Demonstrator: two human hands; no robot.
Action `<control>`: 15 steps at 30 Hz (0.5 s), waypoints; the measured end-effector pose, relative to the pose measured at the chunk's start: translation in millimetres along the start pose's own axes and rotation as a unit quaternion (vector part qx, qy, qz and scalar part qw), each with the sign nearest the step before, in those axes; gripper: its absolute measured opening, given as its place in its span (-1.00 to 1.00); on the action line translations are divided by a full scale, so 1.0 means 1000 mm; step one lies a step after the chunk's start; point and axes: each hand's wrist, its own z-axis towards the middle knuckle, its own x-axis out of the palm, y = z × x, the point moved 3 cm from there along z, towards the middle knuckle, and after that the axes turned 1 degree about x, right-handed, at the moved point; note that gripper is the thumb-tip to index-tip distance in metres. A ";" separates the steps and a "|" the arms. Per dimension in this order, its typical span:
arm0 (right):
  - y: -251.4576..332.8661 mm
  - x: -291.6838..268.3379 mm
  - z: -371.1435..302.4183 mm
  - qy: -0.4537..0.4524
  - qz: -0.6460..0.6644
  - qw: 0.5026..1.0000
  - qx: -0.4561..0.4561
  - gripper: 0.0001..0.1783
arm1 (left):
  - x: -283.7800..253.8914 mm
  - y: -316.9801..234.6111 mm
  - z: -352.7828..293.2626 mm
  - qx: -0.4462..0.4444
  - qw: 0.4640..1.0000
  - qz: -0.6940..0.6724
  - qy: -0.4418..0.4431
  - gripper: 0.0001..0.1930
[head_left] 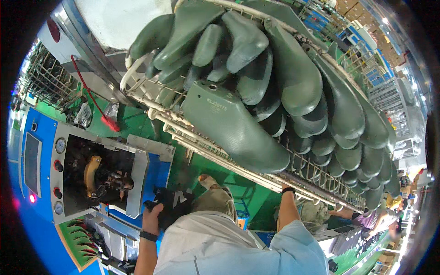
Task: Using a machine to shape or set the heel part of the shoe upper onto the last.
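My left hand (151,218) is closed around a black shoe upper (173,206) with a white mark, held low at my left side. My right forearm (287,208), with a black band at the wrist, reaches up to the pale wire rack (220,155). Past that band the rack rail and the shoe lasts hide my right hand, so its fingers do not show. Closest to me on the rack, one large green shoe last (229,126) lies on its side over the rail. Many more green lasts (293,78) are piled behind it.
On the left stands a blue machine (39,151) with gauges, knobs and a dark open bay (98,174). Below it are a green board with red-tipped tools (82,238) and metal trays. A red-handled brush (110,123) hangs near the rack. Another person (380,220) works at far right.
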 end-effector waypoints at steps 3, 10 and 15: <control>0.039 -0.014 0.016 0.055 -0.006 0.998 0.031 -0.54 | -0.009 -0.008 -0.005 -0.044 0.999 0.006 0.003 -0.61; 0.114 0.010 0.008 0.092 -0.143 0.977 -0.130 -0.56 | -0.110 -0.004 -0.063 -0.044 0.997 0.020 -0.057 -0.45; 0.186 0.033 0.009 0.034 -0.315 0.907 -0.278 -0.57 | -0.206 0.021 -0.121 0.049 0.982 -0.152 -0.103 -0.51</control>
